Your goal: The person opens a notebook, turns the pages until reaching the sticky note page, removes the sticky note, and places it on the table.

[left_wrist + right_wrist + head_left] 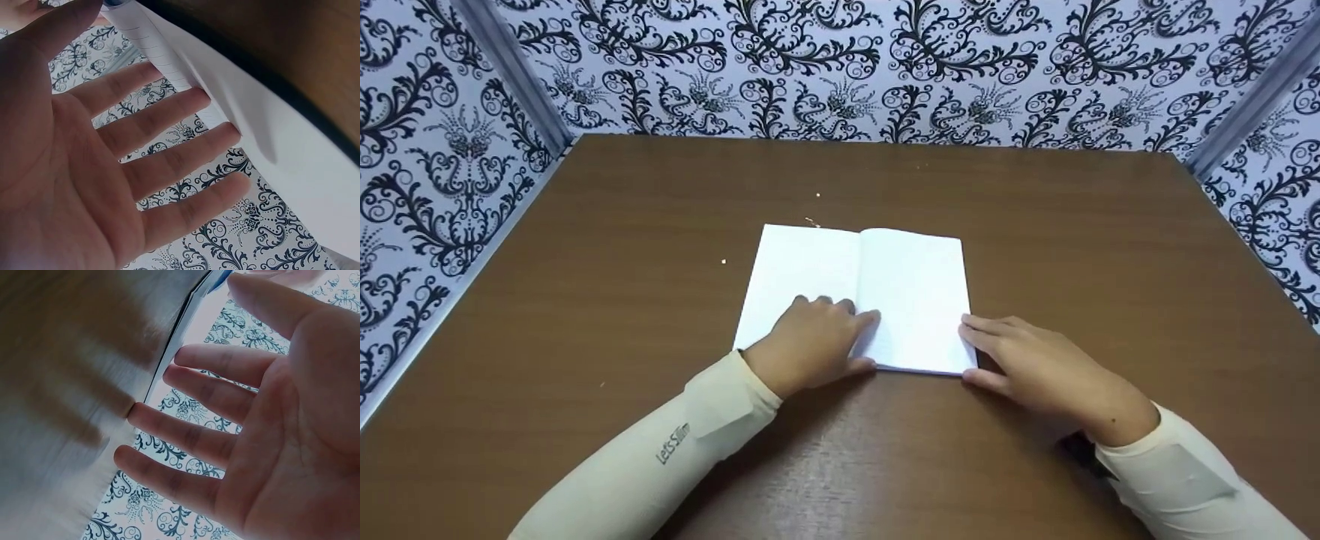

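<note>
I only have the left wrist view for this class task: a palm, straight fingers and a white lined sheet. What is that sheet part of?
Observer: The head view shows an open notebook lying flat on a brown table.
Operator: Where does the left hand sit on it?
Observer: The left hand rests palm down on the near part of the left page, with its fingertips reaching the centre fold.
Operator: And the other hand?
Observer: The right hand lies at the notebook's near right corner, with straight fingers touching the page edge.
Operator: Anything else on the table?
Observer: Only a few tiny pale crumbs beyond and left of the notebook.
</note>
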Action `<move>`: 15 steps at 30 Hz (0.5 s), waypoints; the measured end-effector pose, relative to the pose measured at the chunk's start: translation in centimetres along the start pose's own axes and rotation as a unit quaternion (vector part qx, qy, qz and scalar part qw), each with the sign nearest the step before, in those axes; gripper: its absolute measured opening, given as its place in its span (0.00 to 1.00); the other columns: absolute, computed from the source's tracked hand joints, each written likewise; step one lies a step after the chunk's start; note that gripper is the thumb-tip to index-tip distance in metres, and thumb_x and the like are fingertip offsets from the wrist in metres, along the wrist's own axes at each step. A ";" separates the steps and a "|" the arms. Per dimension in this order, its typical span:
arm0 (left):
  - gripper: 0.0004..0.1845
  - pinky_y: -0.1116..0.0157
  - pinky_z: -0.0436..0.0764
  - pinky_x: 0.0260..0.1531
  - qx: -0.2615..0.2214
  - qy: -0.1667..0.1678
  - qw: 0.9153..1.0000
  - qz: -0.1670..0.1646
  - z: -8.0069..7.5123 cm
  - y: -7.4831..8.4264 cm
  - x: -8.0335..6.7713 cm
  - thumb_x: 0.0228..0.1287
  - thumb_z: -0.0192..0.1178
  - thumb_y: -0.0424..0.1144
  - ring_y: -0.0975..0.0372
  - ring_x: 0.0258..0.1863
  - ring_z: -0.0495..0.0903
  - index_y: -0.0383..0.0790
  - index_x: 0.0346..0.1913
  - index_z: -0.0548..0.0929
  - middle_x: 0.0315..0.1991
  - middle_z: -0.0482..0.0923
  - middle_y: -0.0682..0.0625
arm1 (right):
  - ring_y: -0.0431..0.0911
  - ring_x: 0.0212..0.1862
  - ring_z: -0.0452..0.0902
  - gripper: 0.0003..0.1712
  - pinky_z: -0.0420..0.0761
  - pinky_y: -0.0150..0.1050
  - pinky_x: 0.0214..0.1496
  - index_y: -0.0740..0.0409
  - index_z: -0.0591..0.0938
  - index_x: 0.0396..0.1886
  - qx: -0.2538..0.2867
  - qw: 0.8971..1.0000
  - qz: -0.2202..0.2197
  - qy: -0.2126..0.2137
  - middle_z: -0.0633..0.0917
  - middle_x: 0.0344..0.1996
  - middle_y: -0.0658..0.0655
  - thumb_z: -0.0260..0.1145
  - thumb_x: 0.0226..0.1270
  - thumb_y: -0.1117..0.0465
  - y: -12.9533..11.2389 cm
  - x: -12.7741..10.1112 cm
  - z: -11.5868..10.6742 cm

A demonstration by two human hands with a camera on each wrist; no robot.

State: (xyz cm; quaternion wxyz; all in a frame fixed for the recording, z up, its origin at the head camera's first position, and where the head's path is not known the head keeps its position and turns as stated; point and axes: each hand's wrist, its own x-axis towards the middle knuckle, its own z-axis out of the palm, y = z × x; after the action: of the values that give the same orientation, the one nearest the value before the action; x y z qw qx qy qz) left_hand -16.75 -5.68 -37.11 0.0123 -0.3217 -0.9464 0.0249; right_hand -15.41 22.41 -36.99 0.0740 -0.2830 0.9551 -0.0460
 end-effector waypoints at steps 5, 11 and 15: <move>0.26 0.50 0.83 0.37 0.002 0.005 1.000 0.006 0.0 -0.1 0.0 0.63 0.64 0.59 0.50 0.38 0.86 0.46 0.56 0.80 0.40 0.86 0.44 | 0.60 0.68 0.72 0.33 0.75 0.61 0.61 0.61 0.72 0.71 -0.005 1.000 -0.002 0.001 0.73 0.71 0.60 0.63 0.72 0.50 0.1 0.1 0.1; 0.25 0.50 0.83 0.35 0.008 0.012 1.000 0.012 0.1 -0.3 0.1 0.63 0.64 0.59 0.50 0.36 0.86 0.46 0.55 0.81 0.39 0.85 0.45 | 0.60 0.67 0.73 0.33 0.75 0.60 0.61 0.62 0.72 0.70 -0.002 1.000 -0.005 0.012 0.74 0.70 0.60 0.64 0.71 0.51 0.2 0.1 0.1; 0.25 0.51 0.83 0.33 0.012 0.015 1.000 0.016 0.1 -0.4 0.0 0.63 0.64 0.60 0.51 0.34 0.85 0.46 0.53 0.81 0.37 0.85 0.46 | 0.60 0.67 0.73 0.34 0.76 0.61 0.60 0.62 0.73 0.70 0.000 1.000 -0.003 0.014 0.75 0.69 0.60 0.64 0.71 0.49 0.1 0.1 0.2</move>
State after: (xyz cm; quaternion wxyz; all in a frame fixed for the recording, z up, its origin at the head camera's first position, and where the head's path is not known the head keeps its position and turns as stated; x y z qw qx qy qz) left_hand -17.01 -6.01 -37.17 0.0299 -0.3373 -0.9404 0.0320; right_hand -15.54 22.44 -37.18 0.0608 -0.2849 0.9553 -0.0496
